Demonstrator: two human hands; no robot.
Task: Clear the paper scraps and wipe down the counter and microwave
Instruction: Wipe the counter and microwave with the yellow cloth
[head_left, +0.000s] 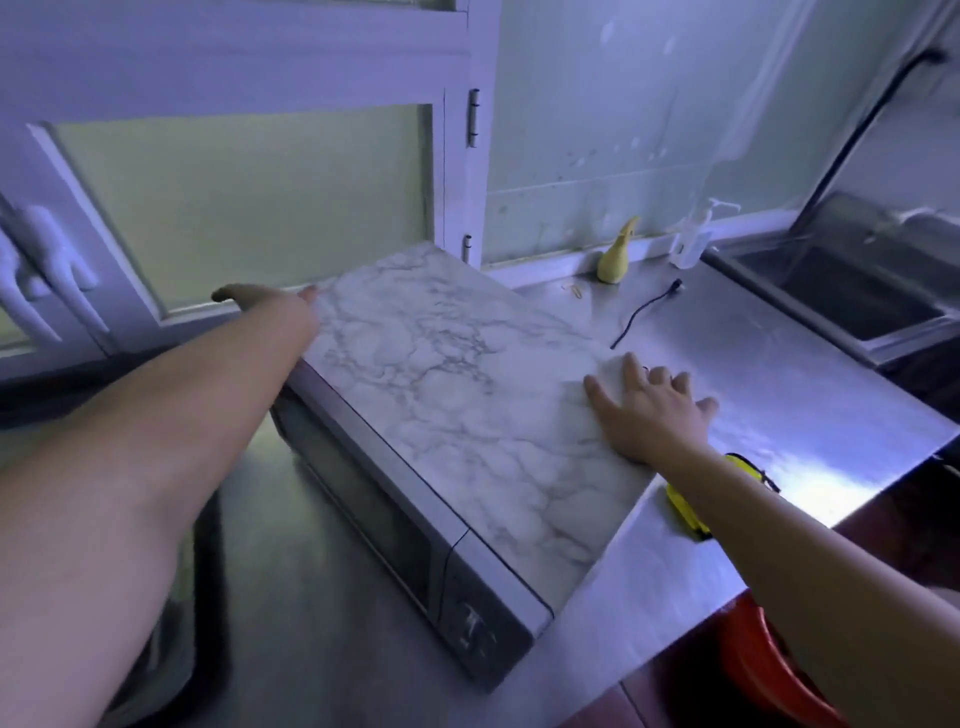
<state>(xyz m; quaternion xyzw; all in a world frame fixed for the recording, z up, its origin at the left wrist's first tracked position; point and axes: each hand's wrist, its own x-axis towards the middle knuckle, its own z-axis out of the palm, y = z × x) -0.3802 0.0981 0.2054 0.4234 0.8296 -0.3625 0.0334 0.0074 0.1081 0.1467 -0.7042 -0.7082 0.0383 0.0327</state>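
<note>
On the steel counter, the microwave had the right hand flat and open on top and the left hand at its far corner, fingers unclear, and no cloth showed, so wiping looked undone.

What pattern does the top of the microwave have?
White marble with grey veins on the microwave top, seen in the head view.
</note>
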